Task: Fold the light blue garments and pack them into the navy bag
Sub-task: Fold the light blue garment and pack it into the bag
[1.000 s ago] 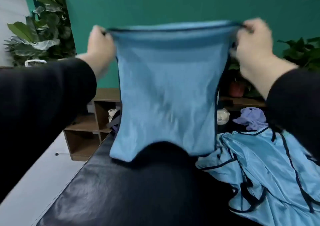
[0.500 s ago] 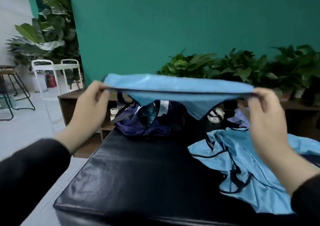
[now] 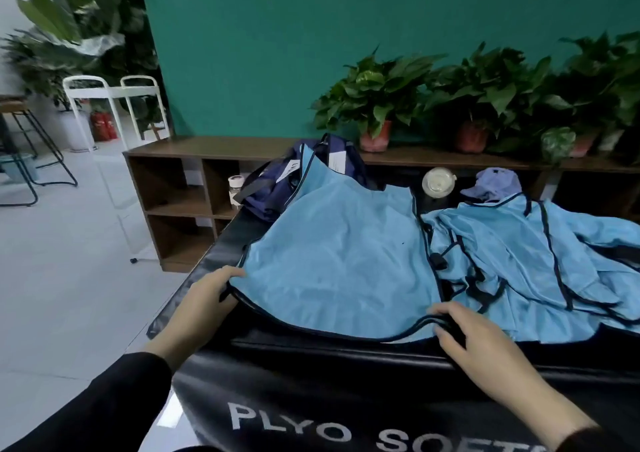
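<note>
A light blue garment (image 3: 339, 261) with dark piping lies spread flat on the black padded box (image 3: 311, 375). My left hand (image 3: 204, 302) pinches its near left corner. My right hand (image 3: 474, 337) grips its near right corner at the dark hem. The garment's far end drapes over the navy bag (image 3: 277, 185), which stands open at the box's far left edge. A crumpled heap of more light blue garments (image 3: 540, 261) lies to the right.
A brown wooden shelf unit (image 3: 180, 188) runs behind the box, with potted plants (image 3: 377, 105) on top. A white bottle (image 3: 438, 181) and a purple cap (image 3: 495, 185) sit near the heap. White chairs (image 3: 114, 105) stand at far left.
Both hands lowered the garment from held up in the air down flat onto the box, still holding its two corners.
</note>
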